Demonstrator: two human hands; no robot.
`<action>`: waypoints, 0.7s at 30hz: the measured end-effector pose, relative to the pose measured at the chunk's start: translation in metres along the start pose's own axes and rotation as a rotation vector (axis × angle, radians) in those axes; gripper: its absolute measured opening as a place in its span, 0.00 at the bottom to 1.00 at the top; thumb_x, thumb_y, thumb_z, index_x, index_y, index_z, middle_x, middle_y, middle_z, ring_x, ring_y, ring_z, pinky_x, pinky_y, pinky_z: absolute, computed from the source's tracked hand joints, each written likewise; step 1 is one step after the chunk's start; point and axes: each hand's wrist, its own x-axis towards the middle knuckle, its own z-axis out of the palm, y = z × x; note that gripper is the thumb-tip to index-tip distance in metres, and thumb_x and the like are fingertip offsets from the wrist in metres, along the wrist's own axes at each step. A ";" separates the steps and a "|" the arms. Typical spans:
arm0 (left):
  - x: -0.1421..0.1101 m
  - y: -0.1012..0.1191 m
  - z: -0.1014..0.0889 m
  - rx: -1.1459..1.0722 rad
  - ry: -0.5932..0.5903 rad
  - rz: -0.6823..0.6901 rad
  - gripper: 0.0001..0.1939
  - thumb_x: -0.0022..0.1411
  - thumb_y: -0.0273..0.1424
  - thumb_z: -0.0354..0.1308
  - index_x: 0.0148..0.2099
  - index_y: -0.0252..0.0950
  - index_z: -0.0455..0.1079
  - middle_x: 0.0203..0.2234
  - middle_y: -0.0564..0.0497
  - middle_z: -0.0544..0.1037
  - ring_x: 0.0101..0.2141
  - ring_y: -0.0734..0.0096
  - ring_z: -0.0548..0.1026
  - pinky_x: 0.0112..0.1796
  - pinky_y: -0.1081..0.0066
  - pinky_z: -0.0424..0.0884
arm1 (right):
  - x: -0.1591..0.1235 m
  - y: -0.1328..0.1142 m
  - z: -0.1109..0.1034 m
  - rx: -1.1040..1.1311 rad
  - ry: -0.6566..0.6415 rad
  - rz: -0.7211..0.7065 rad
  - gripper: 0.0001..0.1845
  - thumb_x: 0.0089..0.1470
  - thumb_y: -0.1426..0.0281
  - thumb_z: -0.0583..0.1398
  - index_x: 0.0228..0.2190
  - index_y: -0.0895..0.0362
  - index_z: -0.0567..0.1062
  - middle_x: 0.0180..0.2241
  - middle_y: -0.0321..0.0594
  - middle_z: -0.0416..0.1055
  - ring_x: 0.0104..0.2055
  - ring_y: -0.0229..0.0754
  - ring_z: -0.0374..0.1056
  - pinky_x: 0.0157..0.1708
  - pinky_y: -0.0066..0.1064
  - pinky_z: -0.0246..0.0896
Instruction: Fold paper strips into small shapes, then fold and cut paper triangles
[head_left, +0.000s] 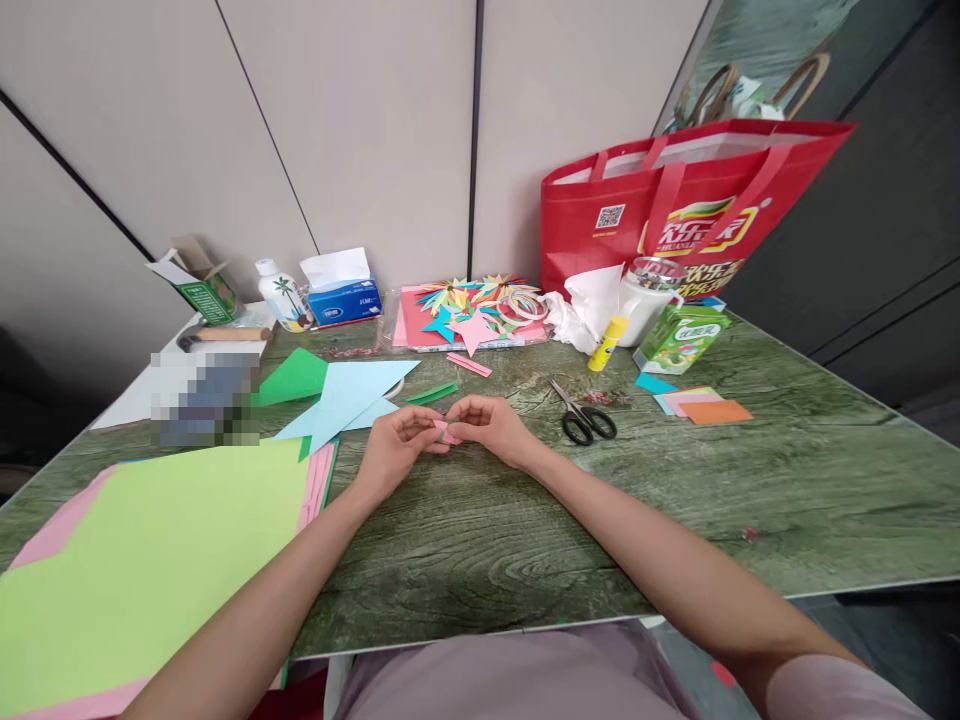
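Note:
Between my two hands, above the middle of the table, is a small folded piece of pink paper (448, 433) with a bit of green at its edge. My left hand (401, 440) pinches it from the left side. From the right, my right hand (491, 425) pinches it with thumb and fingers, which partly cover it. Just beyond my hands lie a folded green paper strip (433, 393) and a folded pink paper strip (469, 365). Black-handled scissors (581, 414) rest with their blades apart, right of my right hand.
Light blue paper (349, 390) and large green sheets (180, 540) lie left. At the back are paper stars (474, 328), a tissue box (345, 302), a bottle (283, 295) and a red bag (585, 230). Right stand a yellow glue stick (607, 344), a green carton (682, 340) and coloured papers (716, 411).

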 end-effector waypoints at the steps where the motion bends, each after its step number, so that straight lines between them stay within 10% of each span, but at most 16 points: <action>1: 0.000 0.000 0.000 0.000 0.004 0.005 0.13 0.44 0.31 0.66 0.33 0.31 0.71 0.25 0.51 0.76 0.27 0.67 0.76 0.32 0.61 0.77 | 0.000 0.001 0.000 0.001 0.001 -0.003 0.12 0.36 0.67 0.66 0.26 0.59 0.73 0.21 0.31 0.70 0.23 0.32 0.65 0.27 0.25 0.61; 21: -0.001 0.001 0.001 0.075 0.022 0.018 0.14 0.46 0.31 0.64 0.36 0.31 0.72 0.23 0.51 0.78 0.27 0.66 0.77 0.33 0.63 0.76 | 0.000 0.002 0.001 0.048 0.028 -0.028 0.11 0.37 0.68 0.66 0.27 0.58 0.75 0.24 0.33 0.73 0.25 0.33 0.68 0.32 0.29 0.65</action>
